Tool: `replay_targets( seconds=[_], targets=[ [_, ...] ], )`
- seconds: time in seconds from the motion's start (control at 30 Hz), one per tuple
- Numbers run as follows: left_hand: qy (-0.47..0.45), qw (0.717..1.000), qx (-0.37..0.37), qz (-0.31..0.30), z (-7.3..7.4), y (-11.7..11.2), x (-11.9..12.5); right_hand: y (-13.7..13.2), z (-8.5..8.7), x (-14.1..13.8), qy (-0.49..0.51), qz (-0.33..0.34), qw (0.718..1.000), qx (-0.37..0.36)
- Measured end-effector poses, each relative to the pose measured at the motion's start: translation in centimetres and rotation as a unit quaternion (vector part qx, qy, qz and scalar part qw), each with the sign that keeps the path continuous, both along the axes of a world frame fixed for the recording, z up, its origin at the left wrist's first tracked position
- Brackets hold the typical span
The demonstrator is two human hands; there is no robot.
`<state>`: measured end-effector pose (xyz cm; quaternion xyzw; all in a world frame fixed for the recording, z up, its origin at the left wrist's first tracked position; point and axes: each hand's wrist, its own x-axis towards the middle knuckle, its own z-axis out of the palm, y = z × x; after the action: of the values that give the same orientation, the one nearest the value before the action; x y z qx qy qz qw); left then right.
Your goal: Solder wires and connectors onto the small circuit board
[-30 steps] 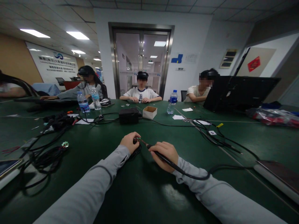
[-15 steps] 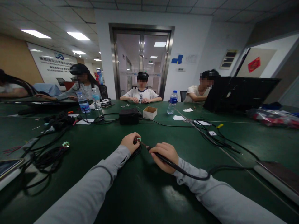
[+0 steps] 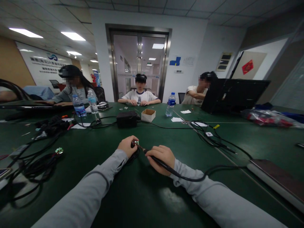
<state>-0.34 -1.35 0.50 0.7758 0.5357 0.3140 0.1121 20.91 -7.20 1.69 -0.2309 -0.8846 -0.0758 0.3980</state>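
Between the fingers of my left hand (image 3: 127,146) is a small green circuit board (image 3: 136,143), with black cable (image 3: 133,158) bunched beneath it. My right hand (image 3: 162,160) is closed round a black soldering iron (image 3: 156,161), held like a pen. The iron's thin tip (image 3: 140,147) points left and lies at or very near the board; whether it touches I cannot tell. The iron's black cord (image 3: 200,177) runs over my right sleeve towards a flat dark box (image 3: 273,177) at the right.
Left on the green table (image 3: 95,190), a coiled black cable (image 3: 40,164) ends in another small board (image 3: 59,151). Ahead stand a black box (image 3: 127,119), an open carton (image 3: 148,117) and a water bottle (image 3: 170,105). Cables (image 3: 213,139) lie right. Several people sit around the table.
The whole view has shifted, so things appear a little further left. Both hands keep their hold, with the soldering iron's tip still by the circuit board.
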Motion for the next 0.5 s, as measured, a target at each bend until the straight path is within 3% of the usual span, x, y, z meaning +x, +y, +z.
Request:
replay_targets(
  seconds=[0.5],
  targets=[
    [0.0, 1.0, -0.007, -0.005, -0.28, 0.39, -0.22, 0.06, -0.51, 0.07, 0.009, -0.006, 0.999, 0.052]
  ],
)
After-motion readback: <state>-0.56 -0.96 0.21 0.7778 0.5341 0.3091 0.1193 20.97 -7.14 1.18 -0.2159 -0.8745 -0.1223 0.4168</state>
